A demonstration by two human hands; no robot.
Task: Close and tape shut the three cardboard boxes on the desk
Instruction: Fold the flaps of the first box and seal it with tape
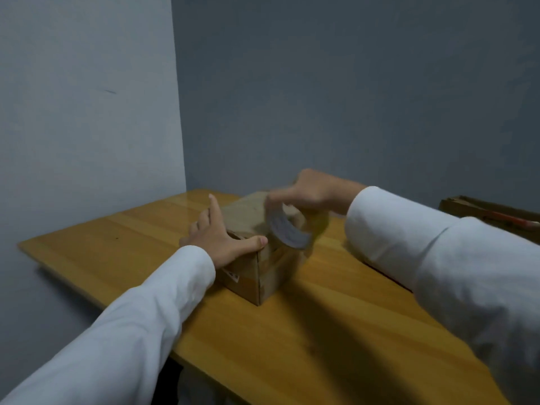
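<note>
A small brown cardboard box (251,276) stands on the wooden desk (336,331) with its top flaps down. My left hand (222,239) lies flat on the box's near left top edge, fingers spread and thumb along the top. Above the right side of the box top, my right hand (309,190) grips a roll of tape (292,229), which is motion-blurred. Whether tape runs from the roll to the box is hidden by blur.
Another brown cardboard box (493,213) with an orange-red strip on it sits at the desk's far right edge, partly cut off. Grey walls meet in a corner behind the desk. Bare desk surface lies left of and in front of the small box.
</note>
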